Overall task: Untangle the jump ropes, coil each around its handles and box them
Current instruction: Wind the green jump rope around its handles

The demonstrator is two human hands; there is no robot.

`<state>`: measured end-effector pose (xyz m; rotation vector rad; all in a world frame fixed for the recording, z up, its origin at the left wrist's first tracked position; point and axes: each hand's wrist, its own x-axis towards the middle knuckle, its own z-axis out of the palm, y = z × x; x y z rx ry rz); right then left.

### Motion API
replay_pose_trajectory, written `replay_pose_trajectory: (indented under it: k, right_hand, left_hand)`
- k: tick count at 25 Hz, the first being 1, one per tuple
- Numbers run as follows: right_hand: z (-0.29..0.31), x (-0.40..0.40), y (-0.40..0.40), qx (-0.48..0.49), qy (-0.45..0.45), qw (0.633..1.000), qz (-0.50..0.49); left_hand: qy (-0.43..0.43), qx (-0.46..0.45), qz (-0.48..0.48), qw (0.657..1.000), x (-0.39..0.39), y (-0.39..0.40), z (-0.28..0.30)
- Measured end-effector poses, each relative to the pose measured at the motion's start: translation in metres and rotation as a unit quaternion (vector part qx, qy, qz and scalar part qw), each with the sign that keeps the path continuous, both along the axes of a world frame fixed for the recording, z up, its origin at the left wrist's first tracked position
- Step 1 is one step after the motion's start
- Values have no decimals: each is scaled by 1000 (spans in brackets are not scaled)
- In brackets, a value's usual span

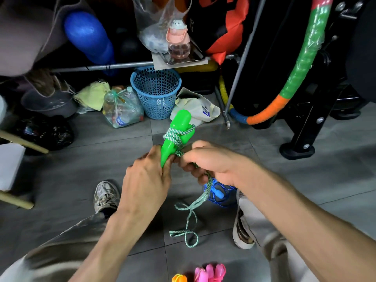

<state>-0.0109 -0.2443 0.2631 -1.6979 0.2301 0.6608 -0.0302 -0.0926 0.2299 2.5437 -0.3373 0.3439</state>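
My left hand point(145, 180) grips the lower ends of two bright green handles point(177, 131) held side by side, pointing up and away. A green-and-white braided rope point(188, 212) is wound a few turns around the handles' middle. My right hand point(209, 161) pinches that rope just beside the handles; the rest hangs down in loose loops onto the floor. Under my right wrist a blue jump rope point(217, 193) lies bundled on the tiles. Pink handles point(210, 272) and an orange handle point(179, 278) show at the bottom edge.
I sit on grey floor tiles with a shoe point(105, 195) on each side of the ropes. Ahead stand a blue mesh basket point(155, 92), a bag of plastic bottles point(122, 108), a white bag point(196, 107) and a black frame with a striped hoop point(299, 78).
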Motion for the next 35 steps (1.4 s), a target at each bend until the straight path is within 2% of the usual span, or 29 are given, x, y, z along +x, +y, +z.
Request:
replay_pose_trajectory:
  k: [4,7,9,12,13,15,16,23,24,26,30,33,35]
  right_hand:
    - [1,-2,-3,-104,-4,991,87]
    - [-1,-3,-5,-138,-59,976,157]
    - [2,-1,-11,-173,-100,960,197]
    - [5,3,-24,-224,-92,934,264]
    - [6,4,-27,-269,-124,912,284]
    - [7,8,-32,-373,-250,836,316]
    - [9,10,-33,-392,-297,809,321]
    - [16,12,-37,-387,-346,793,317]
    - [14,13,-37,-370,-342,800,324]
    - [11,19,-41,-287,-313,843,331]
    - [15,24,-56,-85,-195,929,302]
    - [7,23,-59,55,-97,953,281]
    - [-4,23,-54,133,-63,960,240]
  left_hand:
    - [51,80,32,995,3,-1,-4]
    - [88,152,36,984,10,2,-7]
    - [110,161,-7,981,13,8,-11]
    - [143,180,-106,967,9,8,-16]
    - [150,185,-131,962,6,6,-18]
    - [163,185,-161,956,5,4,-20]
    - [170,182,-169,954,6,6,-20]
    - [194,184,-257,929,2,5,-17]
    - [186,179,-269,928,2,6,-16]
    - [164,153,-292,930,3,11,-12]
    - [137,47,-341,929,2,15,-2]
    - [157,-65,-369,914,-4,12,4]
    - [165,-142,-371,903,-7,12,11]
